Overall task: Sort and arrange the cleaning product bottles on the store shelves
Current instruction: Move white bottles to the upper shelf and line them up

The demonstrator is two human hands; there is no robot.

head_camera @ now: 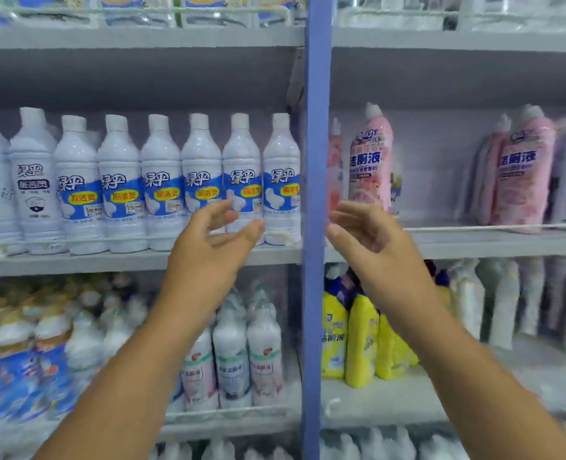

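Neither hand holds anything: the left hand (215,237) is spread, fingers loosely curved, before the white toilet-cleaner bottles (162,180) lined along the front rail of the middle shelf (109,260), and the right hand (364,234) is likewise slack beside the blue upright (316,194), near a pink bottle (371,161) at that shelf's left end. A careless reach could likely tip the tight row, toppling neighbours over the low rail.
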